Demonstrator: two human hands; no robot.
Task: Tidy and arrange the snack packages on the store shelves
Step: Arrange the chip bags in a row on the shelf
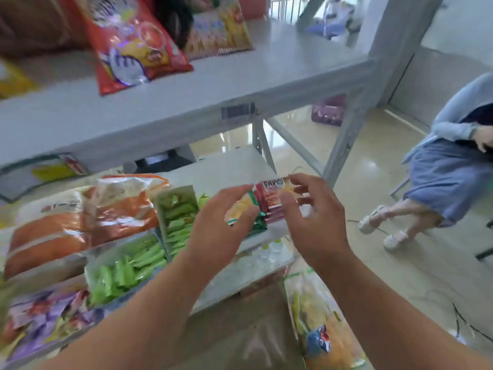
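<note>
Fingers (298,209) of the right hand (317,222) curl loosely around the right end of a small red snack packet (269,201), though blur hides whether they actually pinch it or only hover against it. Those of the left hand (216,222) are spread and relaxed, reaching in over a neighbouring green-edged packet (253,222); I cannot tell if they touch it.

Both packets sit at the right-hand end of the middle shelf (226,166), near its front corner, just beside a clear tub of green sweets (177,217). Further left lie orange bags (53,236), and a second tub of green sweets (125,265) rests in front of the first.

Judging by its look, the red packet is light, thin and crinkly, a foil or film pouch that bends easily and may slide on the smooth shelf. Its contents could crush, so a gentle pinch at the sealed end edges, or a flat grip across both short sides, seems the safest hold. Squeezing the middle would likely buckle it.

Its long axis appears to run roughly left to right along the shelf, tilted a little, with the printed face turned up towards the camera and a white label strip along its far edge. The green-edged packet lies partly beneath it, angled slightly differently.
</note>
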